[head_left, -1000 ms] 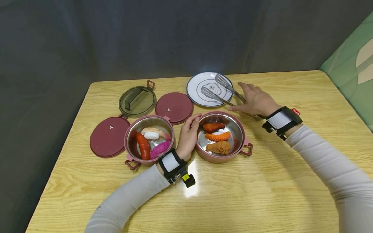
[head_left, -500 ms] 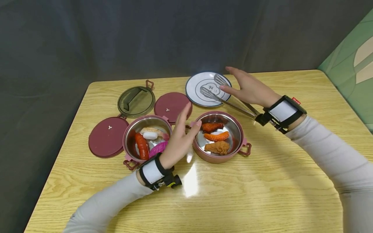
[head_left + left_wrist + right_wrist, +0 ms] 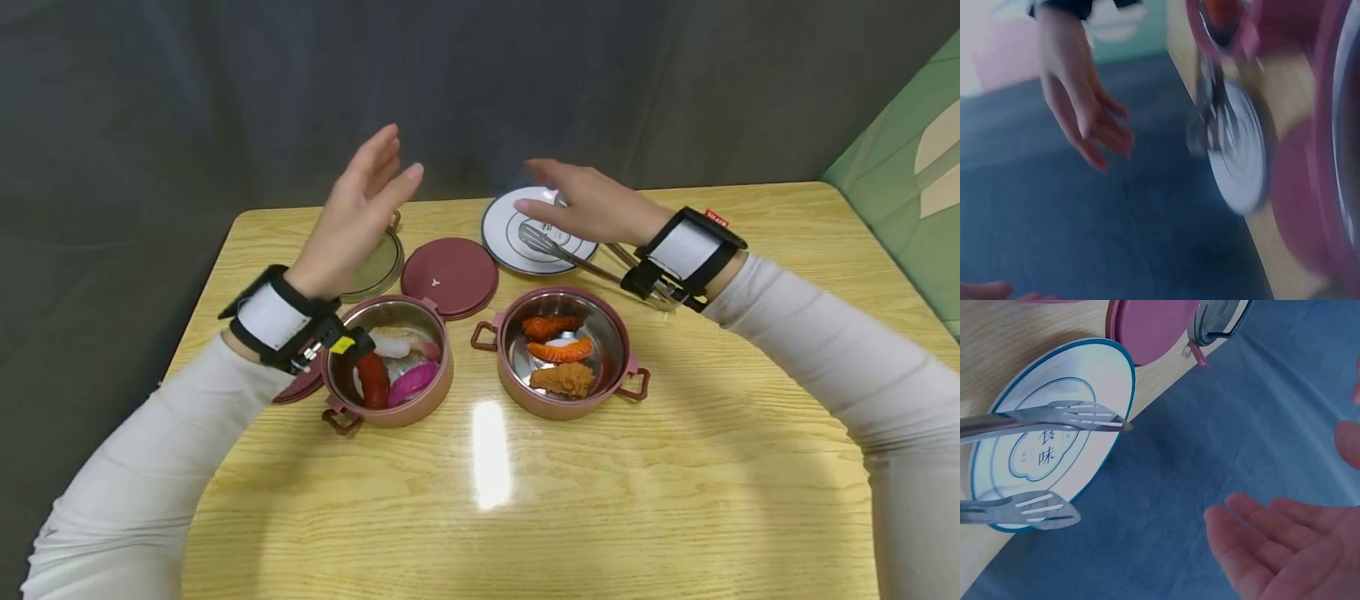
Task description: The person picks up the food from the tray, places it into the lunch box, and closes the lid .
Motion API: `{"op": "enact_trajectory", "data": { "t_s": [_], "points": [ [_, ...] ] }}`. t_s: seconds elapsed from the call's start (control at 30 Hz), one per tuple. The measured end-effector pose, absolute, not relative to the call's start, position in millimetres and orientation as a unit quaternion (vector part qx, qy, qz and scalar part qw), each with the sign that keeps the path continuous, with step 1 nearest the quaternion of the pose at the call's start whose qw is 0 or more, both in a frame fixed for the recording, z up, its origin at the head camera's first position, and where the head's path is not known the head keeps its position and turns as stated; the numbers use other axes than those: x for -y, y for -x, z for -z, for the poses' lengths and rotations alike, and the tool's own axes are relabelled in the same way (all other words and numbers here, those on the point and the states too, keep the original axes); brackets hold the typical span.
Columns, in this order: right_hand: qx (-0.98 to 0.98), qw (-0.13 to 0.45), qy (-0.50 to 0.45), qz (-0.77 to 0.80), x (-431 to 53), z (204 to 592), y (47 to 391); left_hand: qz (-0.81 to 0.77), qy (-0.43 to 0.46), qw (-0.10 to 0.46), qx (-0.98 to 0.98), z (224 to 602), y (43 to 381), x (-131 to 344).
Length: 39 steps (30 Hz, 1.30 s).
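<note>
The left hand (image 3: 345, 221) is hovering at far left, open with fingers extended, partly covering the olive lid (image 3: 377, 268) in the head view. The right hand (image 3: 596, 202), likewise open, is hovering about the plate (image 3: 498, 229), over which the heads of metal tongs (image 3: 585, 263) are lying. Nearer, the left pot (image 3: 420, 413) and right pot (image 3: 558, 408) are standing apart, both containing food pieces. A maroon lid (image 3: 453, 275) is lying beyond, between them.

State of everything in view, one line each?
Left hand: raised, holding nothing
Right hand: raised, holding nothing
Left pot: uncovered, food inside
Right pot: uncovered, food inside
Plate: face up
Tongs: jaws apart, heads over plate
Middle maroon lid: flat, off the pots
Left maroon lid: off, mostly hidden
Glass lid: off, partly hidden
</note>
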State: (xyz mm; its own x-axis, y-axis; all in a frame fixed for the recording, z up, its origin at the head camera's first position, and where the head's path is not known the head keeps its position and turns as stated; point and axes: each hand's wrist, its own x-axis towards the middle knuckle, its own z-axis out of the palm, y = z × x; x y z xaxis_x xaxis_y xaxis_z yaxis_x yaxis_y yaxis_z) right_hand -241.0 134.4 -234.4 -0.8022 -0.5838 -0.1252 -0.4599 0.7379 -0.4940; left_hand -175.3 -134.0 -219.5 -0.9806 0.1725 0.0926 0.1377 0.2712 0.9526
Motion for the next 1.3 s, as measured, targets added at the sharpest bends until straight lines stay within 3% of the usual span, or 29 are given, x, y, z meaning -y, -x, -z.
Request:
{"op": "enact_trajectory", "data": {
  "t_s": [0.23,0.57,0.93,1.3],
  "points": [
    [-0.915,0.182,0.286,0.217,-116,231,253,-0.533,-0.081,0.086,-0.838,219,211,155],
    [-0.893,0.280,0.269,0.228,-96,254,270,-0.498,-0.054,0.225,-0.836,253,250,170],
    [-0.871,0.393,0.204,0.214,-79,275,273,-0.468,-0.071,0.361,-0.804,291,261,175],
    [-0.852,0.468,0.173,0.157,-72,285,276,-0.418,-0.083,0.447,-0.787,301,259,168]
  ]
}}
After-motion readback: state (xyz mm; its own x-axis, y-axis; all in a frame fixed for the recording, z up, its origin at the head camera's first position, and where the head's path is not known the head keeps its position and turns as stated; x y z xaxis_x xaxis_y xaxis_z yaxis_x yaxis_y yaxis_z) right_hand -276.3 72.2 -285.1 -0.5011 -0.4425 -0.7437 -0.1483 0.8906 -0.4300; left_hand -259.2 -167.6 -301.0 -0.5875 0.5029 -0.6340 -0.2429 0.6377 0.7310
